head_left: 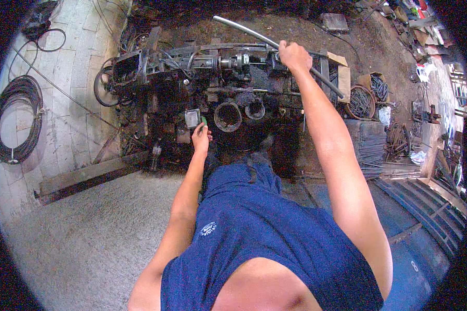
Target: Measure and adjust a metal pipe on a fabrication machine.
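Held across the machine (202, 65) is a long, straight, grey metal rod (246, 32), slanting from upper left to lower right. My right hand (296, 57) is closed around it, right of its middle. Lower and to the left, my left hand (201, 139) has its fingers curled, their tips at a small green piece (203, 121). Right beside that piece is a pale square box-like part (192, 118) at the machine's near side. The machine is dark and greasy, with a shaft-like part (232, 62) across its middle. Two round openings (228, 116) face up near my feet.
A coil of black cable (16, 119) lies on the slab floor at left. A long beam (93, 176) lies near the machine's left end. At right stand a round basket of metal pieces (360, 102), a stack of rods (365, 147) and a blue metal grating (425, 207).
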A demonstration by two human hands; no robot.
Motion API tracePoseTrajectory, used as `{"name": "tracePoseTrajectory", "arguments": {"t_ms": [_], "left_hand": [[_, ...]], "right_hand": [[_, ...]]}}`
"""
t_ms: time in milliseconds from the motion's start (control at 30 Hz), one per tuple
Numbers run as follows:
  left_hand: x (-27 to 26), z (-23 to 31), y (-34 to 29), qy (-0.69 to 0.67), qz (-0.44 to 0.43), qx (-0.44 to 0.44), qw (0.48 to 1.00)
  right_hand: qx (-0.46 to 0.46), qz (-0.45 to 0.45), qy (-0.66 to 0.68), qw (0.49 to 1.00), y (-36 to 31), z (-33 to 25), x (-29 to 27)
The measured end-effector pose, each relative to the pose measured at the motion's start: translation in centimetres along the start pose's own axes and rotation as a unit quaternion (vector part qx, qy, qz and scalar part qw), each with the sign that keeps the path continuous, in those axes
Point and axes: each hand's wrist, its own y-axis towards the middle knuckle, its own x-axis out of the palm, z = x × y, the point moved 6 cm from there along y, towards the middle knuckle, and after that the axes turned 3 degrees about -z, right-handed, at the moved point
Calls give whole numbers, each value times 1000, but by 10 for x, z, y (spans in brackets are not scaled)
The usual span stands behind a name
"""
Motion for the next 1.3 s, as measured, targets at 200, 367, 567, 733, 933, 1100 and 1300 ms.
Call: {"name": "tracePoseTrajectory", "arguments": {"t_ms": [200,367,567,733,933,1100,1300], "left_hand": [[-2,0,1,7,9,-4,1000],[-4,-4,3,7,5,-9,1000],[-4,-1,3,23,3,-4,1000],[-2,1,1,27,2,1,1000],[1,6,-3,29,0,-1,1000],[-2,2,-1,19,2,-11,1000],[-2,0,1,32,-6,-9,999]], "right_hand": [[-1,-20,-5,1000,-1,-3,-1],[-1,-4,7,1000,-1,0,-2],[0,-14,0,1000,1,0,0],[-1,-11,-6,1000,3,1,1],[-2,-8,-3,1000,-1,2,-1],[-1,1,0,1000,1,2,-1],[5,-15,7,1000,1,5,-1]]}}
